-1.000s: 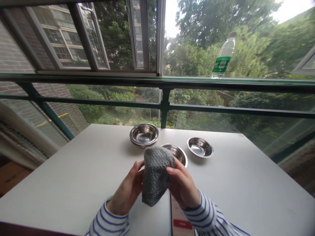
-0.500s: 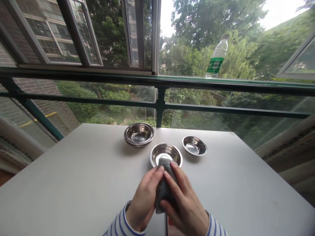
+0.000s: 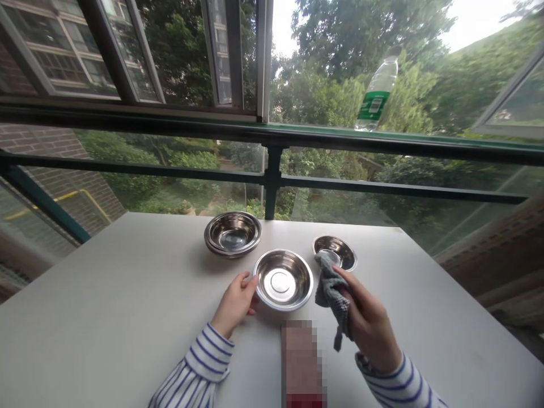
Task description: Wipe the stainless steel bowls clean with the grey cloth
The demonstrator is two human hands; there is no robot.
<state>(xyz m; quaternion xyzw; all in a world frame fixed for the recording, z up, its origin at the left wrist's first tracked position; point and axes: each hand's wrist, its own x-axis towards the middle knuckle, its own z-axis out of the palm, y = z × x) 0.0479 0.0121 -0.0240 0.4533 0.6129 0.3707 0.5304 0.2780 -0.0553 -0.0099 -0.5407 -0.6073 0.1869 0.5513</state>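
My left hand (image 3: 237,300) is at the left edge of a shiny metal bowl (image 3: 284,280), the thumb on its rim and other fingers lower against its side. The bowl stands upright and holds nothing that I can see. In my right hand (image 3: 368,317) is a bunched grey cloth (image 3: 332,286), fingers closed round it, a loose end hanging down. The cloth is right of that bowl and covers part of the near rim of a smaller metal bowl (image 3: 346,253) behind it; whether they touch I cannot tell.
Stacked metal bowls (image 3: 233,233) stand at the back left of the white table (image 3: 127,306). A pixelated flat oblong (image 3: 301,362) lies near the front. Beyond the table runs a dark green railing (image 3: 272,164), with a plastic bottle (image 3: 376,96) on the ledge by the window.
My hands have parted. The left moved to the bowl's rim; the right carried the cloth to the right, where it now hangs loosely instead of being pressed between both hands.
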